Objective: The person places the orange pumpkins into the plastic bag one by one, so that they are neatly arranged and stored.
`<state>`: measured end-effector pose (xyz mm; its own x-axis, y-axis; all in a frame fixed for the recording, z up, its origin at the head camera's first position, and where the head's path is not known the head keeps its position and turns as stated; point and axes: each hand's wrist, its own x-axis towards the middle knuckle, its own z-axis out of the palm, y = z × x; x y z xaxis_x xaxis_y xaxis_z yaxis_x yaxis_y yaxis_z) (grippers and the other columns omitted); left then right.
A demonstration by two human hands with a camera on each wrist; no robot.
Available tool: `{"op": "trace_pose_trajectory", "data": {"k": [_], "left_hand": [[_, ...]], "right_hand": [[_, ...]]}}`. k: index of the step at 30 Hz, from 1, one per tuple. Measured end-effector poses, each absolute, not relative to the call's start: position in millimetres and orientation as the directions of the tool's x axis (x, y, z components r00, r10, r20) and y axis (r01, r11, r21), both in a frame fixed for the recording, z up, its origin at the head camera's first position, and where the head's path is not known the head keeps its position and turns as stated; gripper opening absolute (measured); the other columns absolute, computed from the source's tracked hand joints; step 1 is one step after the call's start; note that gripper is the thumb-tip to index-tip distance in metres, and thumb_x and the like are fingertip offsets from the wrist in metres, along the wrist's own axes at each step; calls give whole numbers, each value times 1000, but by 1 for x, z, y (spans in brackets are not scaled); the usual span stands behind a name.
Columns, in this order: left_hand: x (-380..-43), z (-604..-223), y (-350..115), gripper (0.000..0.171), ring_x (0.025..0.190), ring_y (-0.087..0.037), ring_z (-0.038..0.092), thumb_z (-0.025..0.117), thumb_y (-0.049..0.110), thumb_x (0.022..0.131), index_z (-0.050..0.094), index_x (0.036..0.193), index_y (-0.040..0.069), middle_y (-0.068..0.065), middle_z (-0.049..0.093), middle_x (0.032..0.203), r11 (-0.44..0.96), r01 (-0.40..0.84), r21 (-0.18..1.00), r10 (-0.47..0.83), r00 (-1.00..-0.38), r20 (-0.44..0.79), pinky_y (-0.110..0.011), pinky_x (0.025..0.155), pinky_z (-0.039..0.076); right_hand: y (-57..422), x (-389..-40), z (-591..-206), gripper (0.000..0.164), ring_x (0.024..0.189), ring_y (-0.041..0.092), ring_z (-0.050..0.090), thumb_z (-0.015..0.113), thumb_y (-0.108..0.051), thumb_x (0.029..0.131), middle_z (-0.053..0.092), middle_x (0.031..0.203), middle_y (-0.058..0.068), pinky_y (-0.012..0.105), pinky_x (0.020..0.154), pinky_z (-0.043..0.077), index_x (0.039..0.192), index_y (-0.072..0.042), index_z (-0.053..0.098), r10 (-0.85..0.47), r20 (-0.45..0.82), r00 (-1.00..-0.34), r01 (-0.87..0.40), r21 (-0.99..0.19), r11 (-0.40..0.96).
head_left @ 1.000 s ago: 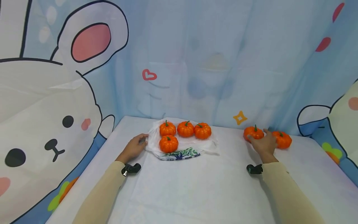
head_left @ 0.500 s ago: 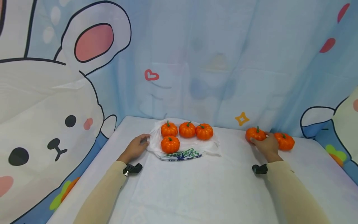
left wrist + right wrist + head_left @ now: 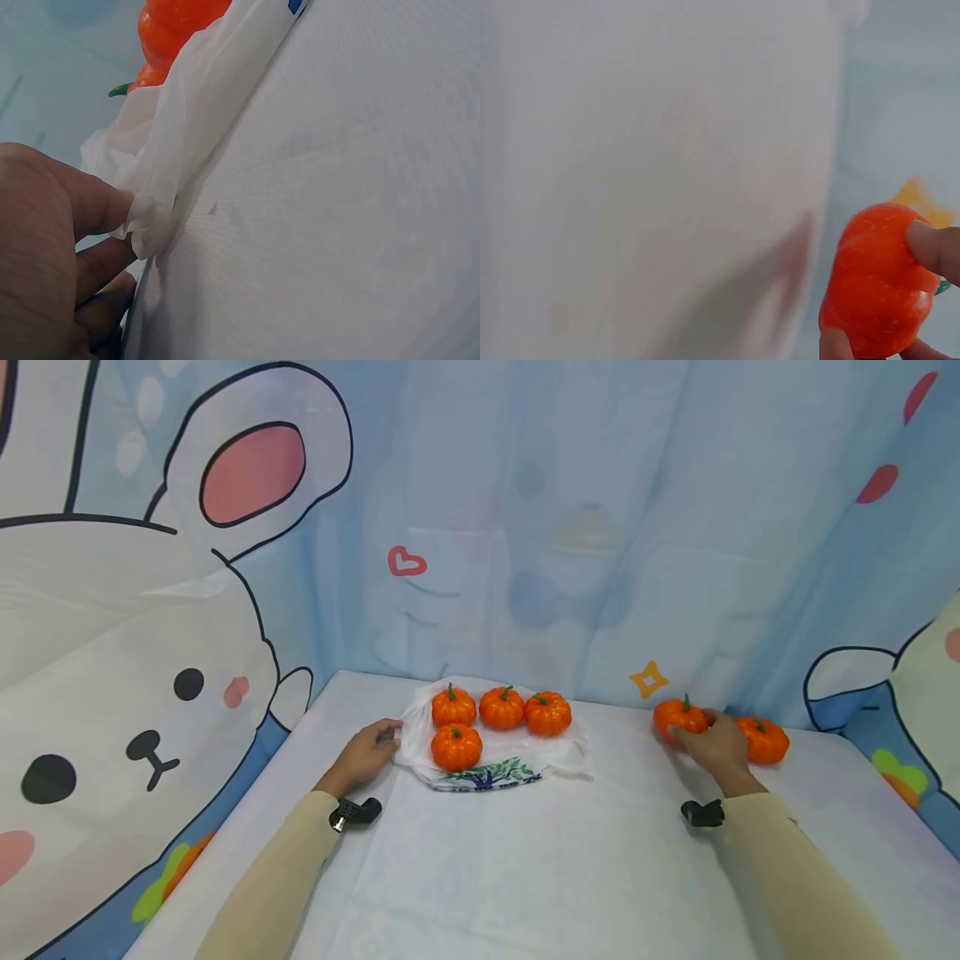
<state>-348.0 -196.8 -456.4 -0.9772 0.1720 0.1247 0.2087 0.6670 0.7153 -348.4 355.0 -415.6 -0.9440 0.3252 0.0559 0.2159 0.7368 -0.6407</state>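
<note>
My right hand grips a small orange pumpkin with a green stem. In the right wrist view the thumb lies on one side of this pumpkin and fingertips on the other, with its shadow on the cloth apart from it. Just right of the hand sits another pumpkin. My left hand pinches the left edge of a white plastic bag, its thumb and finger on the crumpled film in the left wrist view. Several like pumpkins sit on the bag.
A white cloth covers the table. Behind it hangs a light blue curtain with cartoon prints, close to the back row of pumpkins. A green and blue tree print shows on the bag's front edge.
My right fingers have closed around the pumpkin, which has shifted slightly left, away from its neighbour. The left hand stays at the bag's edge. The head view has shifted a little.
</note>
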Motion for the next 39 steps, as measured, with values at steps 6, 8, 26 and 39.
{"op": "trace_pose_trajectory", "data": {"k": [6,8,26,39], "left_hand": [[-346,-455,-196,41,141,-36,42,52,20,100,53,139,7,-17,52,145,671,214,710,178,-976,126,-52,118,31],[-345,-453,-196,41,141,-35,42,53,20,100,53,139,6,-17,53,145,671,215,710,177,-976,128,-52,118,31],[-350,-458,-196,41,139,-36,44,54,19,99,54,138,8,-17,55,143,665,211,717,170,-977,129,-53,117,32],[-352,-460,-198,41,139,-35,44,53,20,99,54,138,9,-16,55,143,672,208,711,169,-977,126,-53,117,32]], "right_hand": [[307,-321,-399,88,127,50,46,61,-51,93,37,150,33,60,98,48,151,5,28,195,229,-954,-23,-700,713],[283,-310,-395,87,126,49,49,64,-50,91,40,149,31,58,95,51,151,3,30,135,259,-956,-88,-696,713],[139,-308,-417,75,126,39,55,74,-26,88,48,146,21,47,96,54,147,2,37,-256,129,-958,-277,-643,714],[127,-312,-420,74,122,33,56,75,-23,87,49,145,21,49,105,48,145,2,38,-255,77,-964,-252,-575,779]]}}
